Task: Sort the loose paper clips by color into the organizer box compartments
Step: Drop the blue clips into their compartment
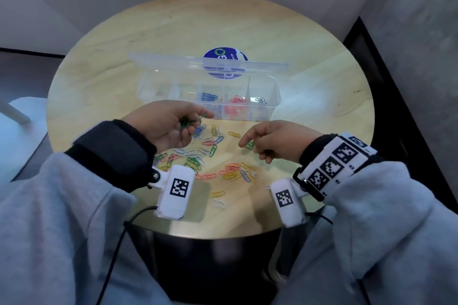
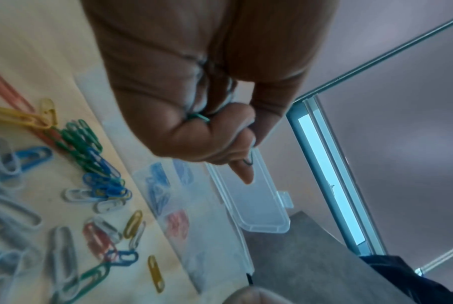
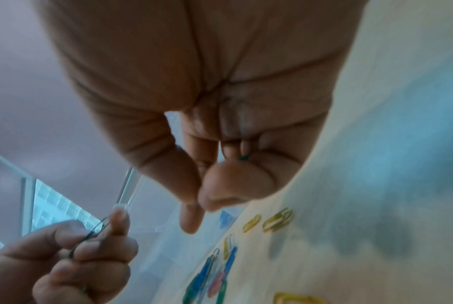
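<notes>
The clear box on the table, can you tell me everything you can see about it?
The box is long, see-through plastic, standing on the round wooden table beyond the loose clips. Its hinged lid is open, tipped back. Thin walls split it into a row of compartments. One holds blue clips, the next red clips, the next a few pale ones. Neither hand touches it.

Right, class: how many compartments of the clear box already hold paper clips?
3: blue clips in the middle one, red clips right of it, white clips at the right end. The left hand may hide more.
</notes>
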